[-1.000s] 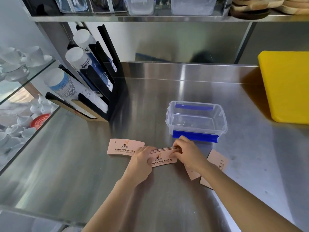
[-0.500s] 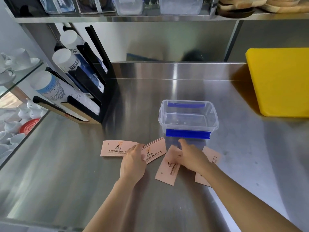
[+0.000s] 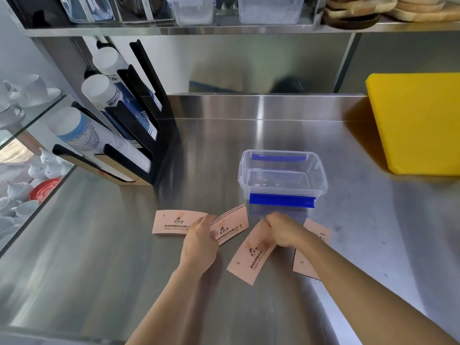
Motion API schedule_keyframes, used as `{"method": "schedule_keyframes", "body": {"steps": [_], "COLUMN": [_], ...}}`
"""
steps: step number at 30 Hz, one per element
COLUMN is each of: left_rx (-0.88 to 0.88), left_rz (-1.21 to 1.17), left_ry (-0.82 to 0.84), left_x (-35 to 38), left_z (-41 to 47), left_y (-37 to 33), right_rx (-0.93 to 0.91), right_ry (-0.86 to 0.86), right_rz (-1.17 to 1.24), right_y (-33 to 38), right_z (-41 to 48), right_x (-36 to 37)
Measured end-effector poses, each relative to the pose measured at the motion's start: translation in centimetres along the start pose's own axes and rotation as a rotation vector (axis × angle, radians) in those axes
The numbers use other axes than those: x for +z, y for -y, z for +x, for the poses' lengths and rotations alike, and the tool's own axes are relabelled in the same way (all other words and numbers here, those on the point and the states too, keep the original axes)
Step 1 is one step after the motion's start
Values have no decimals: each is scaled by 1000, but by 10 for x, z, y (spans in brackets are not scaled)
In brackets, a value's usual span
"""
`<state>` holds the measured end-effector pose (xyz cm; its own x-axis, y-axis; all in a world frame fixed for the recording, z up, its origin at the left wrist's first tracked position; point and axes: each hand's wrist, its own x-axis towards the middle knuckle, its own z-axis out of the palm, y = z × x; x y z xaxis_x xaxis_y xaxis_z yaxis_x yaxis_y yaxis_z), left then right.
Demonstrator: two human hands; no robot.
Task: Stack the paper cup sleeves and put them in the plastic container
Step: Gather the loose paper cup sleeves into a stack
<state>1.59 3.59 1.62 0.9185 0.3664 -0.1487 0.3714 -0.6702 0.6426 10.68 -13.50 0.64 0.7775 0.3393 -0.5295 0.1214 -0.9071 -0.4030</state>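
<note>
Several flat pink paper cup sleeves lie on the steel counter in front of a clear plastic container [image 3: 321, 180] with blue clips, which is empty. My left hand [image 3: 200, 241] rests on a small stack of sleeves [image 3: 232, 226], fingers pressing its left end. A single sleeve [image 3: 171, 221] lies just left of that hand. My right hand [image 3: 283, 231] pinches the top edge of another sleeve [image 3: 249, 260], which lies tilted on the counter. A further sleeve [image 3: 313, 247] is partly hidden under my right forearm.
A black rack [image 3: 139, 125] with rows of white paper cups stands at the back left. A yellow board [image 3: 418, 120] leans at the right. A glass case [image 3: 22, 150] of white crockery is at the far left. A shelf [image 3: 224, 28] runs overhead.
My right hand left the stack under my left hand, moved right and took hold of a separate sleeve, drawing it out from beneath. The view shifted slightly.
</note>
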Motion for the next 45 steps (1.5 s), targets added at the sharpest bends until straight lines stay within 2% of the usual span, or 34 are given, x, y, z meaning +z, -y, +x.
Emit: {"method": "schedule_keyframes", "body": {"steps": [2,4,10,16,21,24,26,31,36,40,42,45], "left_rx": [19,36,105,171,169,203,212,247,239,220,220,241], "left_rz": [-24,-33,-48,-51,-48,-27,-25,-8,-29,-47,-47,-43], "left_ry": [-1,-7,43,70,62,56,59,68,77,63,57,46], "left_x": [0,1,6,11,18,22,24,30,37,42,42,43], "left_z": [1,1,0,-6,-8,-8,-7,-5,-1,3,5,6], "left_y": [0,-1,-3,-10,-9,-10,-11,-15,-22,-26,-28,-30], "right_rx": [-58,-73,-138,-179,-148,-147,-125,50,130,57,8,-25], "right_ry": [-38,-98,-124,-166,-185,-306,-359,-128,-108,12,-15,-144], "right_rz": [191,279,8,-43,-26,172,192,-110,-155,88,160,383], "right_y": [-10,-19,-12,6,1,-11,-27,-67,-78,-82,-83,-79], "right_z": [-4,-11,-21,-23,-26,-33,-35,-38,-43,-52,-58,-63], "right_x": [-9,-18,-18,-10,2,-2,-10,-24,-19,-23,-26,-29]}}
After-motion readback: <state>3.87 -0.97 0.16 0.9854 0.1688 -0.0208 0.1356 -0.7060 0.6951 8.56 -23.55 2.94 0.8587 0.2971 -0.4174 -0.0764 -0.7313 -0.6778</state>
